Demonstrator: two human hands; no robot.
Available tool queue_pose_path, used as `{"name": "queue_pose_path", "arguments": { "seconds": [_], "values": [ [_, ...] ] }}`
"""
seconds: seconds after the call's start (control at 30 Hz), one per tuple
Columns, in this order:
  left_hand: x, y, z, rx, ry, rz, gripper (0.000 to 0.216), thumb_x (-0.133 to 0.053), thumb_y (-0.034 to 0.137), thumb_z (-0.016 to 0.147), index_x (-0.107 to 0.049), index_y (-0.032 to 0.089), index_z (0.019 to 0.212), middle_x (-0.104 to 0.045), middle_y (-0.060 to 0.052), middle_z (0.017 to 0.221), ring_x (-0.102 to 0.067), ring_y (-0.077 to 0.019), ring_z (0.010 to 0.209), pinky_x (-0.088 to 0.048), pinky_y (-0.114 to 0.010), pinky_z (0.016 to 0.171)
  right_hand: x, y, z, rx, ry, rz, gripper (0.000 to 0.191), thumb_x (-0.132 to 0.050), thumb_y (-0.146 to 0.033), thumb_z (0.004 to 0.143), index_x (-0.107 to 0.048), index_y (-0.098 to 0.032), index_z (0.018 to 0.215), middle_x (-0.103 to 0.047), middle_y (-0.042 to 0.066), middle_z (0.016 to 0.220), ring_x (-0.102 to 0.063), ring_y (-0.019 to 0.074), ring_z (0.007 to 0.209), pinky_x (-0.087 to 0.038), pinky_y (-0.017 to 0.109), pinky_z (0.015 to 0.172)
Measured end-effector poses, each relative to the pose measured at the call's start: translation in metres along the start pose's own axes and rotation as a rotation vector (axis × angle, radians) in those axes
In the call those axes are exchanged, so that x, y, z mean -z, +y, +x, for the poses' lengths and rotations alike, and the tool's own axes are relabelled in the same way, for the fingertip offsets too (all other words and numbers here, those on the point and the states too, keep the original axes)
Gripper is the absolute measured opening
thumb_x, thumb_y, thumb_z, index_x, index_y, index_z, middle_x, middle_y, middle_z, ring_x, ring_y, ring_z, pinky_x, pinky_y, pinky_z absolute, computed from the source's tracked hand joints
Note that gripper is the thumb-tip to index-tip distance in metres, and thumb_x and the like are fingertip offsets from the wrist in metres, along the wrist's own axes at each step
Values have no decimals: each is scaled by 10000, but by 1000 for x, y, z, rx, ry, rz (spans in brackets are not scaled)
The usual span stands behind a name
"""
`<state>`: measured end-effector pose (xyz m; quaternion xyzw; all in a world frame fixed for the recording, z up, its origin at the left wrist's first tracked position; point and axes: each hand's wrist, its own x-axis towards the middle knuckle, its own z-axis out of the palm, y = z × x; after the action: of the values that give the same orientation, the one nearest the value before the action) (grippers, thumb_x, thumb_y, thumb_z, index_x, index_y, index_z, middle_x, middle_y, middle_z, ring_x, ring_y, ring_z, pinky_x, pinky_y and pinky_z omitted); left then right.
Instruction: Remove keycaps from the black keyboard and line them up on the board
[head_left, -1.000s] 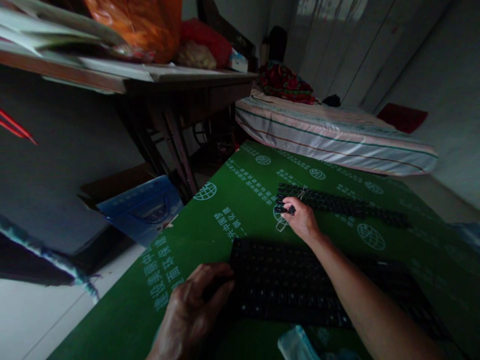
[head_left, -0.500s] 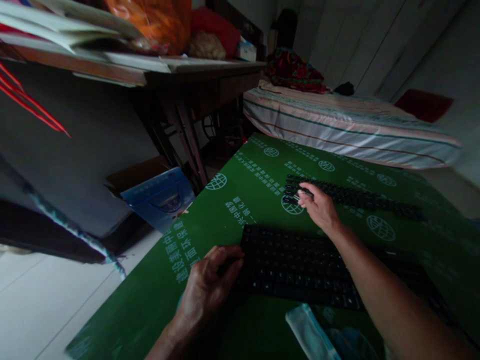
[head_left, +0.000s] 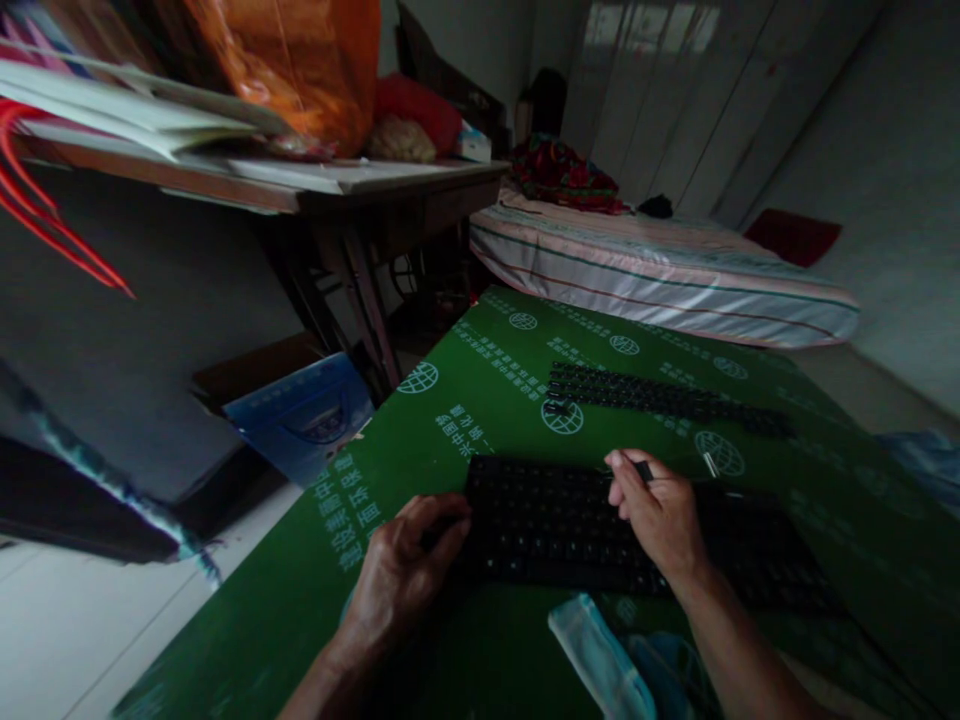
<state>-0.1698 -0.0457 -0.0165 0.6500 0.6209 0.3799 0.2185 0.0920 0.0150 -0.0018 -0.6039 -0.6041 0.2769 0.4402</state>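
A black keyboard [head_left: 570,525] lies on a green printed sheet [head_left: 480,390] in front of me. My left hand [head_left: 401,580] grips the keyboard's left end, fingers curled over its edge. Above the keyboard's middle, my right hand [head_left: 660,510] is closed in a pinch on a small dark keycap [head_left: 643,470]. Farther back on the sheet, loose black keycaps lie in rows [head_left: 660,395]. A thin metal tool [head_left: 709,464] rests on the sheet to the right of my right hand.
A pale blue plastic bag [head_left: 600,660] lies at the sheet's near edge. A wooden table [head_left: 337,190] piled with papers and an orange bag stands at left, a blue box [head_left: 304,415] below it. A striped mattress [head_left: 660,270] lies beyond the sheet.
My right hand has pulled back from the rows of keycaps to above the keyboard, now pinching a keycap. My left hand has stayed on the keyboard's left end.
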Motion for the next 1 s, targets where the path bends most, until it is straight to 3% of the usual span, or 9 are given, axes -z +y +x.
{"name": "queue_pose_path", "arguments": {
  "seconds": [0.2,0.43,0.6,1.0],
  "values": [
    [1,-2,3,14,-1,23,225,-565,392,799,-664,232,923,-718,1,916,-681,-168,810,-553,-223,710,-12,-5,-24,-39,-163,237,277,-493,-433,842,-565,-177,918,-610,-5,610,-554,105,484,-462,209,496],
    [0,-6,5,-25,18,18,225,-593,370,766,-668,224,920,-731,-14,922,-691,-198,816,-561,-261,737,-13,-6,-26,-34,-133,285,263,-495,-415,850,-543,-179,956,-653,28,709,-606,119,580,-484,221,550],
    [-2,-2,5,-8,13,3,189,-571,272,762,-666,214,915,-728,-13,918,-689,-190,816,-563,-288,752,-12,-11,-34,-48,-223,400,277,-513,-416,843,-497,-180,986,-679,66,827,-631,141,653,-494,237,555],
    [-5,6,-2,40,5,-91,188,-538,141,751,-646,186,897,-717,-22,904,-682,-164,802,-552,-295,760,-32,-39,-43,-63,-487,272,278,-550,-433,812,-545,-167,891,-617,-2,605,-568,107,483,-460,211,490]
  ]
}}
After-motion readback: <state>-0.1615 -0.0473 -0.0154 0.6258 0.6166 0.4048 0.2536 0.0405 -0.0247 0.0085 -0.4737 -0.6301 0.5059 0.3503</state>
